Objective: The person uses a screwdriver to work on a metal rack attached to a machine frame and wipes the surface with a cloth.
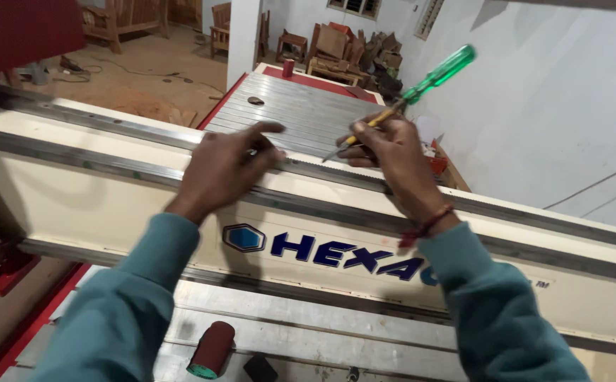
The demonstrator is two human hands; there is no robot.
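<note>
Over the cream gantry beam (110,191) of a large flat-bed machine, head view: both hands are working at the beam's top edge. The left hand (227,166) is resting palm-down on the steel rail (74,145) running along the beam, fingers (269,129) spread and slightly curled, holding nothing, index tip reaching toward the toothed strip beside the rail. The right hand (393,155) is gripping a screwdriver (410,92) pencil-fashion, fingers closed on the yellow shank near the blade; the green translucent handle is pointing up and away, and the tip is coming down onto the rail just beside the left fingertips.

Whether a screw is seated under the tip I cannot tell; the spot is too small and partly shadowed. Judging by the posture, the tool is only just being placed, so any turning looks like it is yet to be done.

Behind the beam, the ribbed grey machine bed (301,106) is stretching away. Below, a roll of dark red abrasive paper (212,349) is lying on the table (308,339).
</note>
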